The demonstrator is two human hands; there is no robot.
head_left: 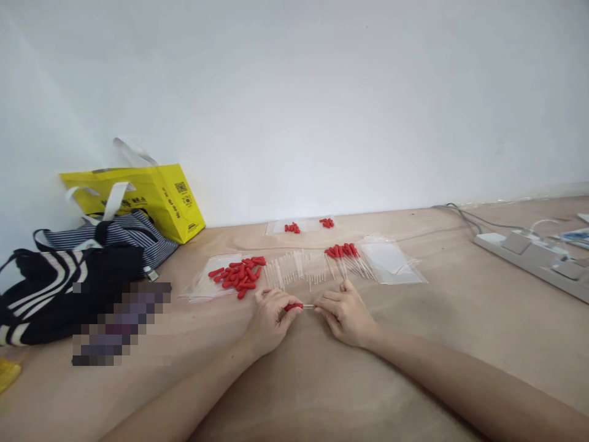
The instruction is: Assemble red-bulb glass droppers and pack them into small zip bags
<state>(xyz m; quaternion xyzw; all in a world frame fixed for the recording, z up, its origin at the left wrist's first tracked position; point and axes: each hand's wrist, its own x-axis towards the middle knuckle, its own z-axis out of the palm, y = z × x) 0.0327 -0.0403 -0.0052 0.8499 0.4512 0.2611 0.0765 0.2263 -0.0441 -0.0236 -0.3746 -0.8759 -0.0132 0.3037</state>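
Note:
Between the finger and thumb of my left hand [270, 320] is a red rubber bulb [294, 306]. My right hand [347, 314] pinches a thin clear dropper tube [308, 306], whose other end meets the bulb; how deep it sits inside is hidden. Beyond my left hand, loose red bulbs [239, 276] lie heaped on a clear plastic bag [205, 283]. Bare clear tubes [294, 265] lie side by side in the middle. To their right, several droppers with red bulbs fitted [343, 250] lie in a fan near another clear bag [391, 263].
Farther back by the wall lies a bag with small red bulbs [292, 228] and tubes. On the left are a yellow shopping bag [170, 202], a striped cloth bag [151, 236] and a black garment [105, 276]. A white power strip [534, 261] with cables lies at right.

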